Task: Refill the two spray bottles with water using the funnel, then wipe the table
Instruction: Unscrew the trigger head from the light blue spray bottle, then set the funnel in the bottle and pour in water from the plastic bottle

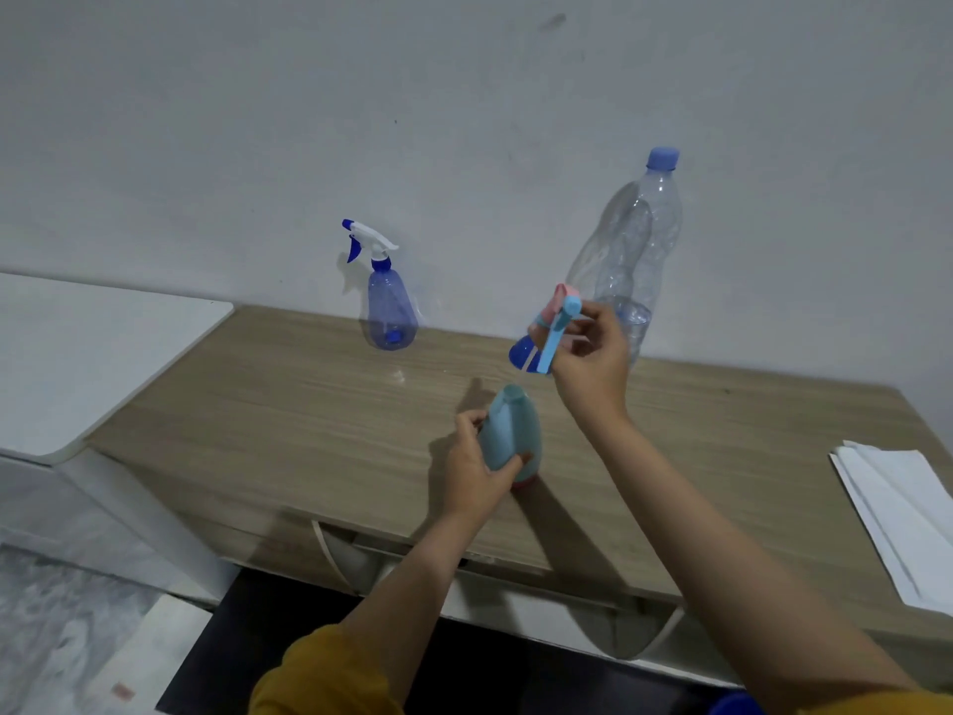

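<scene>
My left hand grips a light blue spray bottle body that stands on the wooden table with its neck uncovered. Above it, my right hand holds the bottle's removed spray head, pink and light blue, trigger pointing down. A blue funnel lies on the table just behind that spray head, partly hidden by it. A second spray bottle, clear blue with a white and blue head attached, stands at the back by the wall. A large clear water bottle with a blue cap stands behind my right hand.
A folded white cloth or paper lies on the table's right end. A white surface adjoins the table on the left. The grey wall runs directly behind the table. The table's front edge is near my body.
</scene>
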A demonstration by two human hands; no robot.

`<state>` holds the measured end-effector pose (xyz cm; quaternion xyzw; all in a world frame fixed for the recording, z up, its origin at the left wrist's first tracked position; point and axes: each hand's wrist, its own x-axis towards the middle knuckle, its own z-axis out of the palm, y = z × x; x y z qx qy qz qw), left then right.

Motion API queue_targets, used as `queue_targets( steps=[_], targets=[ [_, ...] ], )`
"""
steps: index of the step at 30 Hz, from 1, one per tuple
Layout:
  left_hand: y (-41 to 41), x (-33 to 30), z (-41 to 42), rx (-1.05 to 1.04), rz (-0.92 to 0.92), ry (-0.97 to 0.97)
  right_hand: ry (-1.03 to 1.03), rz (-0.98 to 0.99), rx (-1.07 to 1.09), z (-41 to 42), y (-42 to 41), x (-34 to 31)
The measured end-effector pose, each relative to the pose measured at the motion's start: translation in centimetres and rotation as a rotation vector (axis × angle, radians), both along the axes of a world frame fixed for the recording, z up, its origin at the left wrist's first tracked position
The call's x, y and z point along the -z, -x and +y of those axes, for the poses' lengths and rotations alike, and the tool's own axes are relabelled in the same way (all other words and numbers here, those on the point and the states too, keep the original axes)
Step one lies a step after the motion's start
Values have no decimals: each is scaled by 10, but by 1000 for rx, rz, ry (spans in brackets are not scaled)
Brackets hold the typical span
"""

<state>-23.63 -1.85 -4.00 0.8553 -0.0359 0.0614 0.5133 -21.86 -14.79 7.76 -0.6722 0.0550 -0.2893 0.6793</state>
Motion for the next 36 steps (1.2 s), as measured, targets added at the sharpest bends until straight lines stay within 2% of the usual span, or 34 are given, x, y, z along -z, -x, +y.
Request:
queue_targets(
  steps=[3,9,13,18,26,30,36],
  targets=[
    [-1,3,2,-14,-24,-46,-75,-45,34,-17,-2,-24],
    [-2,4,1,-26,-23,-40,26,-105,143,-55,4,-59],
    [-2,6,2,-25,-27,-72,179,68,185,-79,0,-46],
    [-3,6,1,-34,-38,-62,427,347,191,-90,-1,2],
    [-5,13,2,-22,-42,-35,708,741,88,-93,1,79],
    [-5,12,1,-18,-27,-27,810,815,63,-92,-1,105],
    [-7,16,0,-7,-51,-8,1013,812,-71,-91,-2,111]
  ],
)
